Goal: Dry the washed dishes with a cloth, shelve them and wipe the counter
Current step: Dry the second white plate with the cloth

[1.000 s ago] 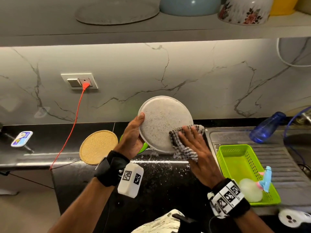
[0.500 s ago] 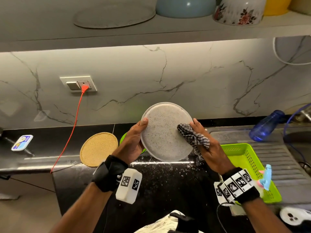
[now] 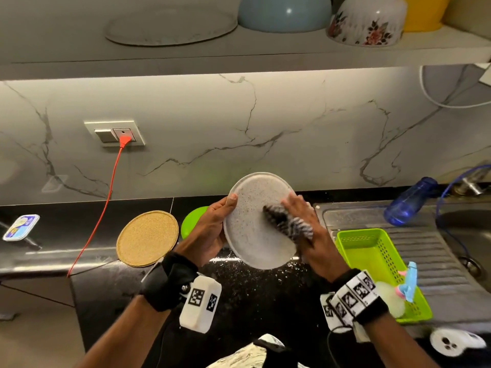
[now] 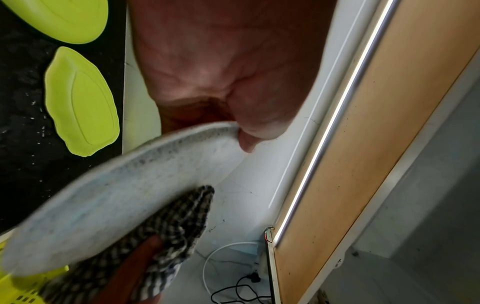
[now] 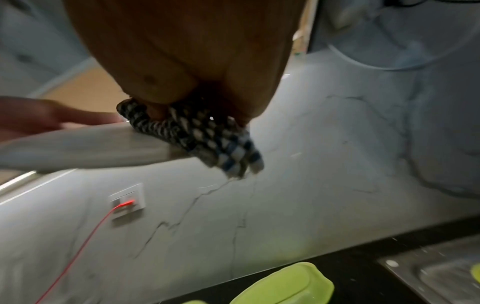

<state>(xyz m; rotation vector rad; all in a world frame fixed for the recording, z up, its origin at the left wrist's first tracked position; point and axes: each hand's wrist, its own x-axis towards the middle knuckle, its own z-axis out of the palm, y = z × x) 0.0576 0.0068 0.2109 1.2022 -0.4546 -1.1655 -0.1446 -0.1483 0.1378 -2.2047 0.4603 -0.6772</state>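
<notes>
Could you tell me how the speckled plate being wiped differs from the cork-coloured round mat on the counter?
The speckled plate is whitish grey; the cork-coloured mat is tan. The plate is held tilted off the counter by the left hand, while the mat lies flat. The checked cloth touches only the plate. Both are round.

Both forearms reach forward from the lower edge of the head view, each wrist wrapped in a black band carrying a white marker block. The left hand (image 3: 210, 229) is raised with its palm turned inward, the thumb hooked over the left rim of the speckled plate (image 3: 252, 235) and the fingers behind it. The right hand (image 3: 310, 235) lies back-up across the plate's right side, its fingers pressing the bunched checked cloth (image 3: 287, 221) against the plate's face.
</notes>
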